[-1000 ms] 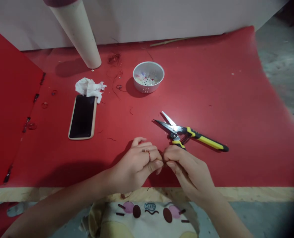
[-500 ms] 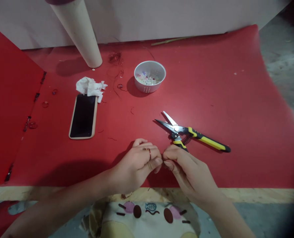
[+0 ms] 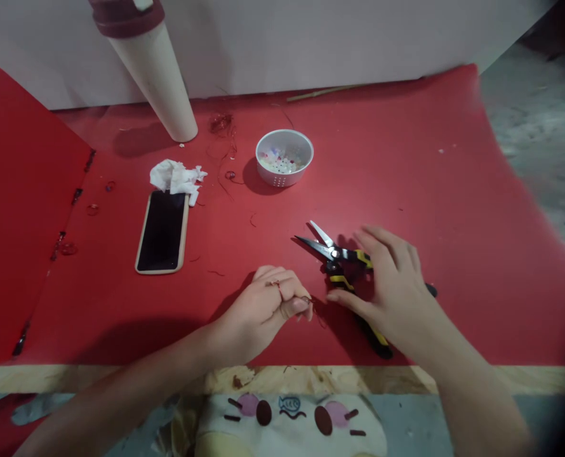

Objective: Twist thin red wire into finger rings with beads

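My left hand (image 3: pixel 273 298) is closed low over the red tabletop, a thin dark-red wire (image 3: pixel 317 311) pinched between thumb and forefinger, with a loose end curling out to the right. A thin red ring with a small bead (image 3: pixel 273 284) sits on one of its fingers. Thumb and fingers apart, my right hand (image 3: pixel 392 285) reaches over the yellow-and-black shears (image 3: pixel 337 254). The shears lie on the table with their blades spread and pointing up-left. Parts of both handles are hidden behind this hand, and whether it touches them I cannot tell.
A white bowl of small beads (image 3: pixel 285 152) stands beyond the shears. To the left are a phone (image 3: pixel 161 231), crumpled tissue (image 3: pixel 175 176), a tall cream tumbler (image 3: pixel 161 82) and a tangle of red wire (image 3: pixel 221 124). Small wire rings (image 3: pixel 68 248) lie near a red board (image 3: pixel 20 209).
My right hand has let go beside the left hand and moved up and right, opening over the shears' handles. The left hand keeps its pinch. The view has tilted up slightly.
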Tool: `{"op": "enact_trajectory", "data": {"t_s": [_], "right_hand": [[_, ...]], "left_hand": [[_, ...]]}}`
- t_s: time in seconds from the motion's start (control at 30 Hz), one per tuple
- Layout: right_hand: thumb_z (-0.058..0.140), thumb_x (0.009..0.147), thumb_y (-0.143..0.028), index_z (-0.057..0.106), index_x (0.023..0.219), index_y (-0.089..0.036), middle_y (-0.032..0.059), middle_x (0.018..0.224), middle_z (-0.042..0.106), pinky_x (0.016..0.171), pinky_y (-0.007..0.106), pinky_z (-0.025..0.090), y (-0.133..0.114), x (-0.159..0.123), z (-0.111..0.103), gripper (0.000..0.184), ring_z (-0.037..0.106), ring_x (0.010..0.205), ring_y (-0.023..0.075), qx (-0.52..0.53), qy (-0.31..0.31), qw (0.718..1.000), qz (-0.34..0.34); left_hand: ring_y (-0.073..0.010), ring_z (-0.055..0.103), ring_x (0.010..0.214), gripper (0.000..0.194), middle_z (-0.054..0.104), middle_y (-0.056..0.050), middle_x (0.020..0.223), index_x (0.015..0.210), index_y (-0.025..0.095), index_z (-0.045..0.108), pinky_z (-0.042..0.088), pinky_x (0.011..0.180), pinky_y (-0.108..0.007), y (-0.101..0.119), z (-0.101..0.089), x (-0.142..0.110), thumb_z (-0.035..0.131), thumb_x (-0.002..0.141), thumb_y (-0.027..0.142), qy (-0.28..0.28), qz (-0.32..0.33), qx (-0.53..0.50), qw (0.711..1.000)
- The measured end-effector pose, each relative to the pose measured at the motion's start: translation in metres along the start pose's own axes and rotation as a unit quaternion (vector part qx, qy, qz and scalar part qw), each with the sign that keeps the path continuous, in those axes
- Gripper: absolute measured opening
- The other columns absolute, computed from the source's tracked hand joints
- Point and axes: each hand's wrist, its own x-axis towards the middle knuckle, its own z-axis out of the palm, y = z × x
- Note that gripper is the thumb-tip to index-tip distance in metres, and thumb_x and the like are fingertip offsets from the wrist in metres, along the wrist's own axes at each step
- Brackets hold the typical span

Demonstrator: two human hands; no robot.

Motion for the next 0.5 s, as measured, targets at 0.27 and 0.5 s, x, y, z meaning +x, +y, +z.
{"op": "enact_trajectory", "data": {"t_s": [0.27,0.5], "right_hand": [[0.057,0.064,-0.073,0.038,0.133,-0.013,0.0235,0.127,0.044,0.08,0.053,0.044,0.019,-0.014,-0.001,0.094,0.047,0.109,0.0417,-0.097,-0.064,0.993,0.001],[0.067,0.064,-0.046,0.051,0.105,-0.013,0.014,0.091,0.055,0.069,0.049,0.048,0.011,-0.02,-0.007,0.054,0.055,0.085,0.0335,-0.018,-0.079,0.991,0.106]], "left_hand": [[-0.0129,0.049,0.076,0.022,0.059,0.0,0.077,0.077,0.019,0.052,0.034,0.078,-0.03,-0.002,-0.002,0.001,0.037,0.093,0.018,0.067,0.049,0.077,0.994],[-0.0121,0.05,0.071,0.02,0.06,0.001,0.074,0.077,0.019,0.054,0.036,0.075,-0.029,-0.003,-0.004,0.002,0.041,0.092,0.02,0.111,0.072,0.115,0.984]]}}
